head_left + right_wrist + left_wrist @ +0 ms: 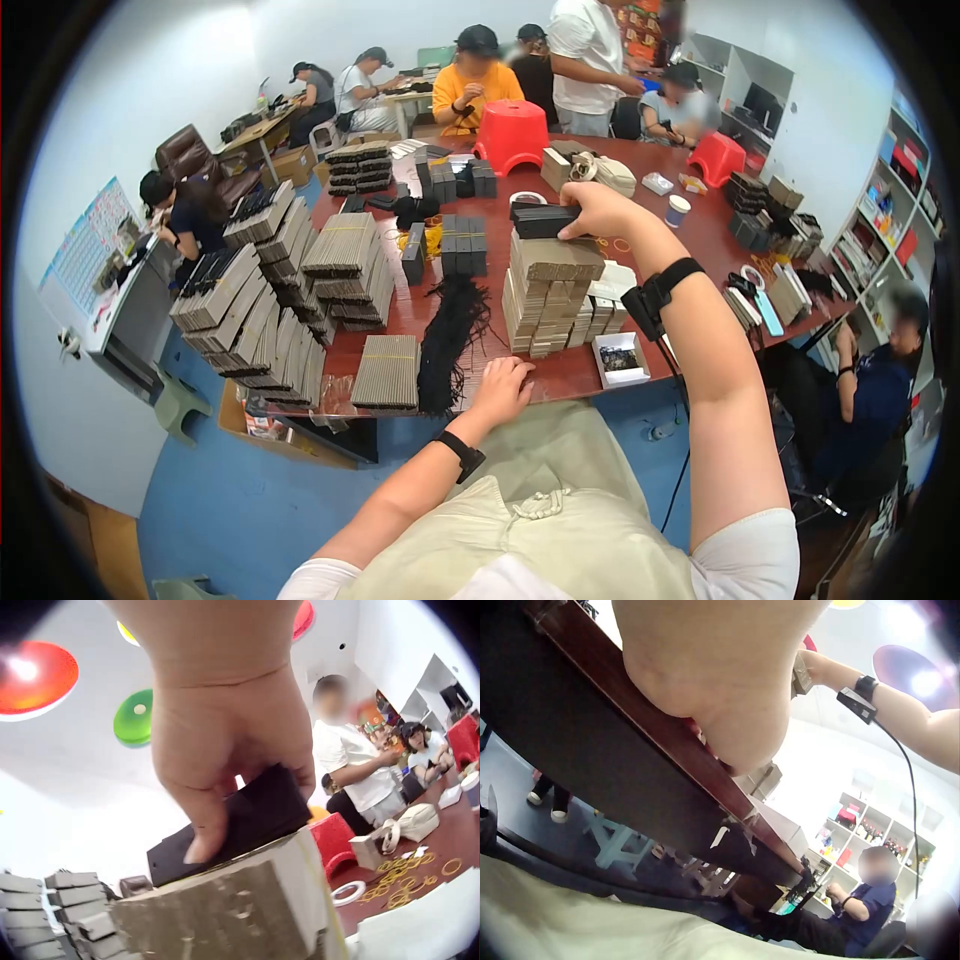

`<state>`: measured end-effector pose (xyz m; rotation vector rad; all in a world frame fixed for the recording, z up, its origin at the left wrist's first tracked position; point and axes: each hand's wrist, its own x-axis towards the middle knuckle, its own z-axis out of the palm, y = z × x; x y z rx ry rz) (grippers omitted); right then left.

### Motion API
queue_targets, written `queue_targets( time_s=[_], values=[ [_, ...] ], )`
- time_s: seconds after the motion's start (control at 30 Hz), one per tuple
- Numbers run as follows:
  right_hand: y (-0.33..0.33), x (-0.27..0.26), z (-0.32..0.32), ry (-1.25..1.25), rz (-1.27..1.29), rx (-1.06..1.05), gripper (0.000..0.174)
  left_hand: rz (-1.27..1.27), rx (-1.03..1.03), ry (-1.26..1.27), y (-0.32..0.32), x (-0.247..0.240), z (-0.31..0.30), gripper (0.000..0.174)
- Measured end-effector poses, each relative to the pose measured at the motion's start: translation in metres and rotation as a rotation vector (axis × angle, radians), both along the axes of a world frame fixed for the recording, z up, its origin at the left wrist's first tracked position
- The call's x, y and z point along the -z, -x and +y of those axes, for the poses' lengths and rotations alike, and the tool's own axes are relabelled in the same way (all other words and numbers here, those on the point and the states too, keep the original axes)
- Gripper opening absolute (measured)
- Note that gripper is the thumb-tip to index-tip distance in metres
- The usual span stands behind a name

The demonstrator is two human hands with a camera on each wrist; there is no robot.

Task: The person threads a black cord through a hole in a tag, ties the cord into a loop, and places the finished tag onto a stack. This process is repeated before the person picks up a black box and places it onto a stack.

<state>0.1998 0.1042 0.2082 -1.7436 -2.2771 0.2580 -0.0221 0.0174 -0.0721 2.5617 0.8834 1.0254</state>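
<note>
My right hand (598, 212) grips a small stack of flat black pieces (543, 220) on top of a tall pile of grey-brown cardboard bundles (555, 262). In the right wrist view, the thumb lies along the near side of the black pieces (259, 817), with the other fingers on the far side. At the table's front edge my left hand (503, 388) rests with relaxed fingers, just in front of the pile's foot. A bunch of black cords (452, 345) lies to its left. The left wrist view shows mostly that palm's heel (705, 682); its fingers are hidden there.
Banded cardboard stacks (345, 262) fill the table's left side. A white box (620, 360) with dark small items stands right of the pile. Farther back are a red stool (512, 137), a paper cup (677, 210) and yellow rubber bands (405, 881). Several people sit or stand around.
</note>
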Motion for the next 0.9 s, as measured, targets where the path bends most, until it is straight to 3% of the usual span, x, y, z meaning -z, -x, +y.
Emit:
queue_targets(
  time_s=[0.03, 0.13, 0.2, 0.23, 0.27, 0.33, 0.37, 0.43, 0.47, 0.53, 0.57, 0.6, 0.7, 0.73, 0.8, 0.83, 0.9],
  values=[
    [0.003, 0.003, -0.015, -0.134, 0.049, 0.007, 0.041, -0.014, 0.016, 0.023, 0.000, 0.000, 0.000, 0.032],
    [0.004, 0.010, -0.076, -0.393, 0.336, 0.019, 0.039, -0.129, 0.068, 0.115, 0.005, -0.003, 0.001, 0.039],
    [0.005, 0.039, -0.124, 0.023, 1.063, -0.115, 0.039, -0.310, 0.121, 0.193, 0.010, -0.018, -0.001, 0.047],
    [0.010, 0.061, -0.145, 0.161, 1.183, -0.191, 0.040, -0.343, 0.190, 0.277, 0.013, -0.040, -0.006, 0.064],
    [0.015, 0.088, -0.161, 0.311, 1.302, -0.264, 0.042, -0.440, 0.343, 0.404, 0.011, -0.059, -0.012, 0.068],
    [0.022, 0.160, -0.158, 0.508, 1.358, -0.406, 0.055, -0.634, 0.640, 0.671, 0.006, -0.099, -0.023, 0.076],
    [0.029, 0.165, -0.157, 0.529, 1.342, -0.435, 0.060, -0.448, 0.706, 0.767, 0.010, -0.126, -0.027, 0.077],
    [0.030, 0.190, -0.145, 0.589, 1.270, -0.486, 0.066, -0.270, 0.668, 0.590, 0.004, -0.113, -0.016, 0.053],
    [0.024, 0.206, -0.140, 0.607, 1.288, -0.405, 0.063, -0.231, 0.663, 0.540, 0.001, -0.107, -0.013, 0.044],
    [0.028, 0.213, -0.135, 0.649, 1.320, -0.240, 0.056, -0.382, 0.372, 0.765, -0.002, -0.104, -0.020, 0.034],
    [0.028, 0.214, -0.136, 0.389, 1.211, -0.233, 0.046, -0.465, 0.350, 0.945, -0.004, -0.094, -0.012, 0.034],
    [0.023, 0.218, -0.130, 0.141, 0.864, -0.256, 0.035, -0.485, 0.269, 0.963, -0.004, -0.085, -0.008, 0.032],
    [0.020, 0.198, -0.141, 0.028, 0.670, -0.120, 0.034, -0.585, 0.279, 0.995, -0.014, -0.078, -0.006, 0.033],
    [0.019, 0.195, -0.142, -0.131, 0.569, -0.067, 0.032, -0.509, 0.243, 0.848, -0.017, -0.079, -0.003, 0.035],
    [0.008, 0.195, -0.140, -0.218, 0.511, -0.018, 0.031, -0.504, 0.104, 0.807, -0.021, -0.072, 0.002, 0.033],
    [0.007, 0.196, -0.139, -0.204, 0.640, -0.077, 0.032, -0.550, 0.094, 0.943, -0.023, -0.067, 0.002, 0.037],
    [0.006, 0.201, -0.131, -0.155, 0.884, -0.211, 0.036, -0.362, 0.111, 0.756, -0.029, -0.057, -0.001, 0.040]
  ],
)
